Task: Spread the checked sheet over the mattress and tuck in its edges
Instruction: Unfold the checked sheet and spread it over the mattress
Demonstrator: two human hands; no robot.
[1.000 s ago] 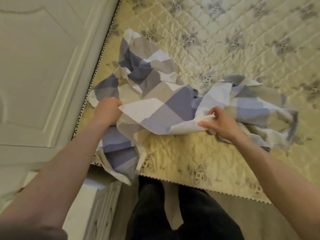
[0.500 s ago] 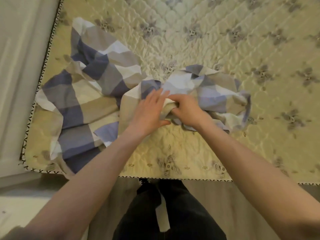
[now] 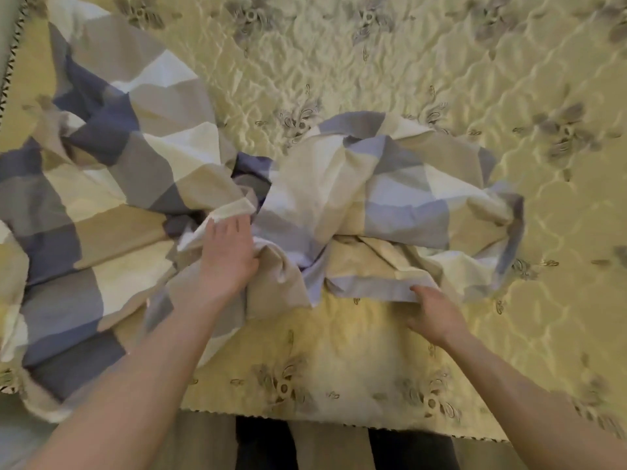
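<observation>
The checked sheet point(image 3: 142, 171), in blue, grey, cream and white squares, lies crumpled across the near left part of the quilted cream mattress point(image 3: 390, 62). One bunch spreads to the left and another heaps up at the centre right. My left hand point(image 3: 227, 259) lies flat on the sheet's middle folds, its fingers straight and their tips at a cream fold. My right hand point(image 3: 436, 315) is at the near hem of the right bunch, with its fingers curled on that edge. The sheet's left part hangs over the mattress's front left corner.
The mattress's front edge point(image 3: 305, 418) has black-and-white trim and runs across the bottom. Below it are my dark trouser legs point(image 3: 261, 449) and a strip of floor. A pale wall or door point(image 3: 5, 35) borders the mattress at the upper left.
My hands were touching at the sheet's middle and have drawn apart. The right one has slid rightwards along the near hem. The view has come closer to the bed.
</observation>
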